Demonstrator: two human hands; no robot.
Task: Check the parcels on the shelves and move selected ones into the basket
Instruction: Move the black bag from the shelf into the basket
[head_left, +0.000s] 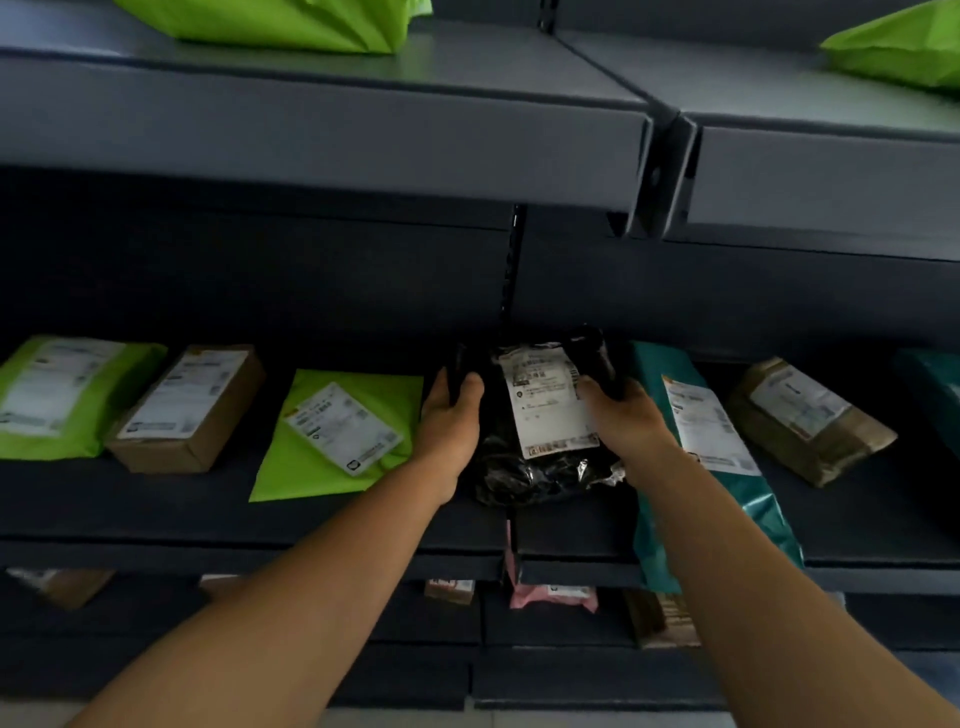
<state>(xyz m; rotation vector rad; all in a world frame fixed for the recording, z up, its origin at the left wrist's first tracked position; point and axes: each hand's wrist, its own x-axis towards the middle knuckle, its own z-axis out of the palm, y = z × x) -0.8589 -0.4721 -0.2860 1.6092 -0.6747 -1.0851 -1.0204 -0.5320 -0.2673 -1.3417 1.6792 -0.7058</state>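
- The black parcel (540, 415) lay on the middle shelf (363, 519), over the seam between two shelf boards, its near end close to the front edge.
- A flat green mailer (337, 436) lay just beside it on the left, a teal mailer (711, 441) close on the right with its near end hanging over the shelf edge; little free room on either side.
- The upper shelf (322, 135) jutted out overhead.
- Left hand (452, 415) gripped the parcel's left edge, thumb on top, fingers curled behind.
- Right hand (623, 415) held the right edge, thumb on the white label (545, 400).
- Both forearms reached forward, nearly straight.
- The label print was too blurred to read; the parcels below were mostly hidden.
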